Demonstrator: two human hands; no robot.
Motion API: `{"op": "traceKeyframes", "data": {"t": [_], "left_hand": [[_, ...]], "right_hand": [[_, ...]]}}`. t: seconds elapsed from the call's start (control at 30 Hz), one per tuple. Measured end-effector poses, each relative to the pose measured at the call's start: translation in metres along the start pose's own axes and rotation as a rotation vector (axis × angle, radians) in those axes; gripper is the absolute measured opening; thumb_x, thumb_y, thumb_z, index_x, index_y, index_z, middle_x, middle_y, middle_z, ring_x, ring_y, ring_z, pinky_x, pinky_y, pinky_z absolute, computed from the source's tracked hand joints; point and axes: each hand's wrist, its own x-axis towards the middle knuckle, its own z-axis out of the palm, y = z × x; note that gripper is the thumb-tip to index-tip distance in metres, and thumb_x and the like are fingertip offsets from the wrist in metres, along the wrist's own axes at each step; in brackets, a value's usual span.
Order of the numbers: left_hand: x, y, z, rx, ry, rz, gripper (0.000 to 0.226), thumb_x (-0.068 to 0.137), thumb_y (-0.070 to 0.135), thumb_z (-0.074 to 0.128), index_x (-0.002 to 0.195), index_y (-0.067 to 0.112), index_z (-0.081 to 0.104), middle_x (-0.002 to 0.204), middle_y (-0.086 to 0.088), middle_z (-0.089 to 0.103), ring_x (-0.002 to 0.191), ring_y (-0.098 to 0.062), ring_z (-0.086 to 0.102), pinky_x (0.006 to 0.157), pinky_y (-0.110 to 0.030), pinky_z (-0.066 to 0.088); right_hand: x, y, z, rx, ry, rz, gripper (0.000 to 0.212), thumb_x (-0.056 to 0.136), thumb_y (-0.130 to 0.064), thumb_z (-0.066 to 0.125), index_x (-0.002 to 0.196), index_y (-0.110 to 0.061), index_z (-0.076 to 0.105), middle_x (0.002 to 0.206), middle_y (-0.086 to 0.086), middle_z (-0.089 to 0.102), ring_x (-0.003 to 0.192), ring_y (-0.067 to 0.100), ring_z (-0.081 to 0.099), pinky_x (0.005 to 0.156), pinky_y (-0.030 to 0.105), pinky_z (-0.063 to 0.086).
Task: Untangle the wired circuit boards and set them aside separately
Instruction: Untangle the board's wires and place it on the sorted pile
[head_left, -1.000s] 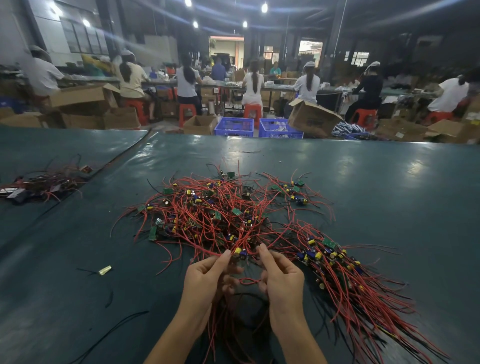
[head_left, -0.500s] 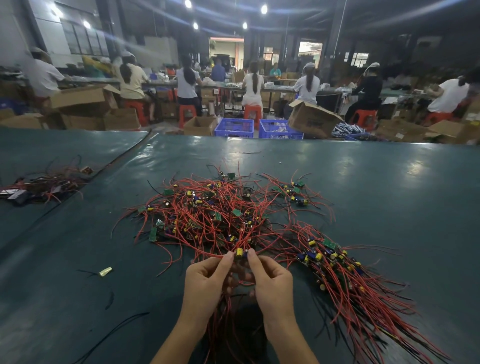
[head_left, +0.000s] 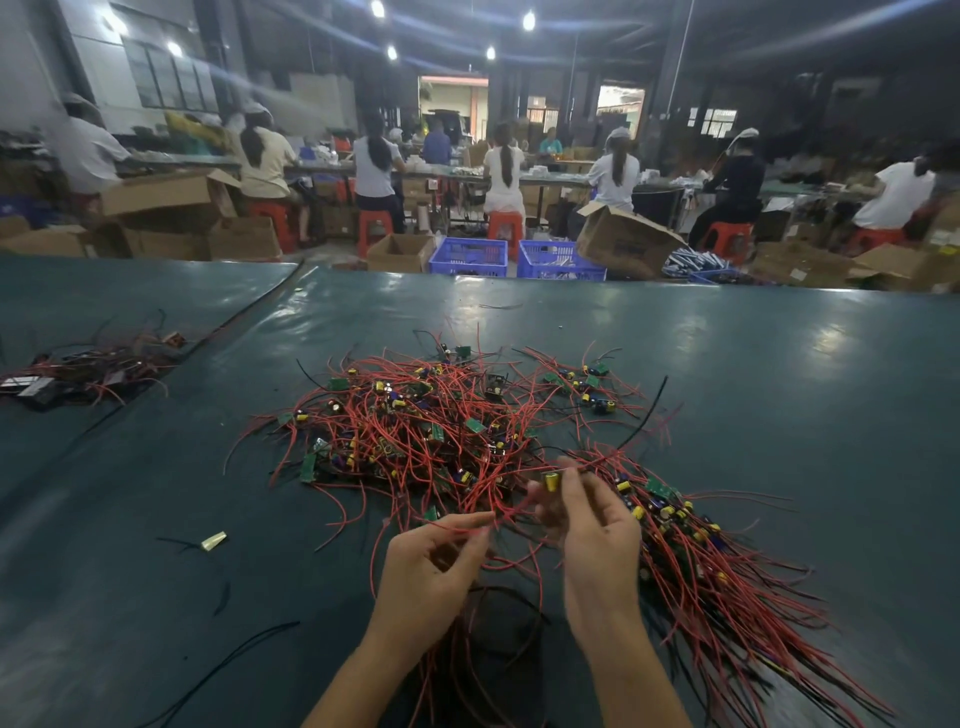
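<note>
circuit board (head_left: 549, 481) pinched by right hand (head_left: 597, 540) just above tangle (head_left: 431, 431) on counter (head_left: 779, 395) | red lead (head_left: 511, 512) pinched by left hand (head_left: 431, 566) | judged light, leads limp, snag-prone | board edge to be gripped, leads eased out slowly

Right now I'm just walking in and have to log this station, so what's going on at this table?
A person is untangling wired circuit boards on a green table. The left hand pinches a red wire, while the right hand grips one board at its yellow capacitor, by the near edge of the tangled heap. A straighter bundle of wired boards lies to the right. The heap is large, so most of the work likely remains.
</note>
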Motion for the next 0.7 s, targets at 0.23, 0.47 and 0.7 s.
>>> {"op": "traceKeyframes", "data": {"t": [0.23, 0.47, 0.7], "left_hand": [[0.006, -0.012, -0.012, 0.218, 0.128, 0.069, 0.016, 0.088, 0.013, 0.067, 0.093, 0.026, 0.075, 0.066, 0.012, 0.069, 0.055, -0.006, 0.061, 0.051, -0.019, 0.049], [0.011, -0.026, -0.023, 0.519, 0.182, 0.083, 0.019, 0.086, 0.021, 0.069, 0.105, 0.02, 0.071, 0.093, 0.015, 0.061, 0.085, -0.004, 0.057, 0.071, -0.027, 0.053], [0.013, -0.031, -0.021, 0.696, 0.076, -0.045, 0.037, 0.083, 0.044, 0.065, 0.116, 0.029, 0.065, 0.107, 0.011, 0.063, 0.1, -0.013, 0.053, 0.089, -0.032, 0.045]], "right_hand": [[0.042, -0.046, -0.028, -0.639, 0.078, -0.2, 0.036, 0.096, -0.026, 0.062, 0.129, -0.013, 0.06, 0.094, -0.001, 0.066, 0.078, 0.019, 0.067, 0.074, 0.034, 0.054], [0.051, -0.071, -0.06, -1.358, 0.14, -0.107, 0.05, 0.093, -0.044, 0.062, 0.138, -0.025, 0.052, 0.119, -0.002, 0.07, 0.114, 0.027, 0.06, 0.09, 0.041, 0.048], [0.024, -0.048, -0.035, -1.421, 0.117, -0.295, 0.053, 0.095, -0.045, 0.054, 0.143, -0.022, 0.048, 0.134, 0.004, 0.058, 0.122, 0.027, 0.051, 0.1, 0.04, 0.04]]}}
